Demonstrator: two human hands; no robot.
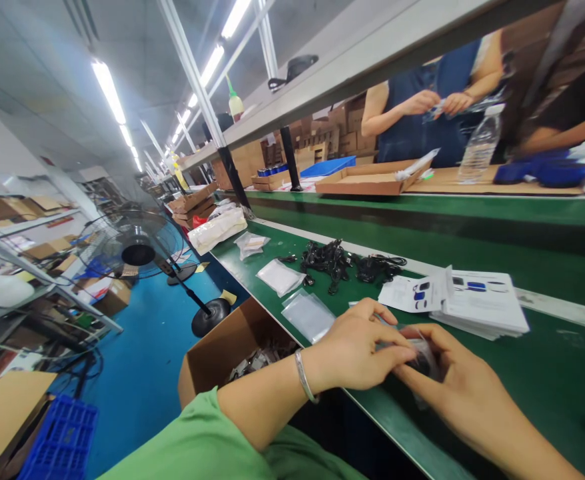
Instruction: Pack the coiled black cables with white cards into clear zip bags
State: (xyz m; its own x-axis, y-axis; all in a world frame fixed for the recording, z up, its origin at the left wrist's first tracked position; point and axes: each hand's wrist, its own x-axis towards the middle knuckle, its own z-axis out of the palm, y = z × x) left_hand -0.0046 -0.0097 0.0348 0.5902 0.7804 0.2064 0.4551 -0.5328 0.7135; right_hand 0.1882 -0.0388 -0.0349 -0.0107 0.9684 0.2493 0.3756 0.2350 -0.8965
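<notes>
Both my hands are together over the green bench. My right hand [457,373] is wrapped round a small clear plastic bag [425,357] with something dark inside, partly hidden by my fingers. My left hand [362,347], with a silver bracelet at the wrist, pinches the near side of the same bag. Flat clear bags [308,317] lie just beyond my left hand, beside another stack of bags [280,277]. Coiled black cables [327,260] are heaped behind them. Printed leaflets [487,300] are stacked beyond my right hand, with one folded leaflet [412,293] lying open.
An open cardboard box [197,373] stands below the bench edge at left. A floor fan [140,250] is farther left. Across the bench, a co-worker's hands [440,103] hold a small item above a cardboard tray [362,180]. A water bottle [482,143] stands nearby, under the overhead shelf [322,87].
</notes>
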